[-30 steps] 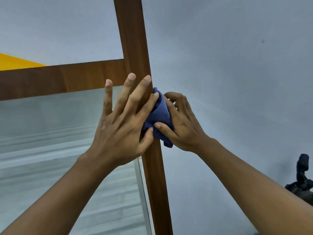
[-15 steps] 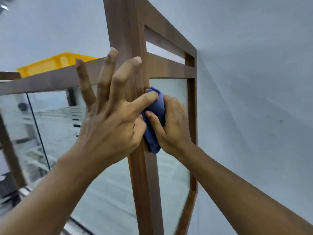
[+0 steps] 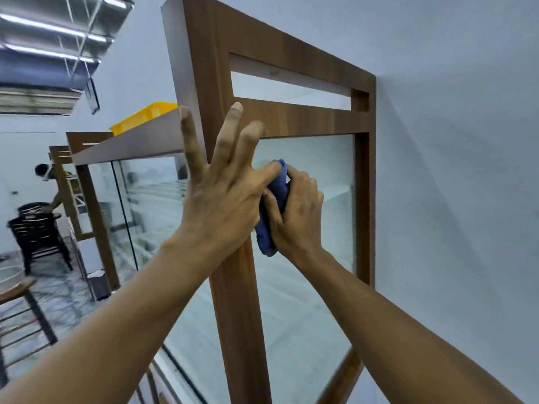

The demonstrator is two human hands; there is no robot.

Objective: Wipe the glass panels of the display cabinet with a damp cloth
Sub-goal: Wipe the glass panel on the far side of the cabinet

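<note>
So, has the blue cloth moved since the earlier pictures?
Yes, slightly to the right: the blue cloth overlapped the wooden post before; now it lies just right of it, over the side glass panel.

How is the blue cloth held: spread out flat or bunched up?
Bunched up. The cloth shows as a thick wad gripped by the right hand; no flat, spread part is visible.

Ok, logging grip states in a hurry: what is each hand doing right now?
Left hand: open, fingers spread over the wooden post.
Right hand: gripping the blue cloth at the glass panel.
</note>
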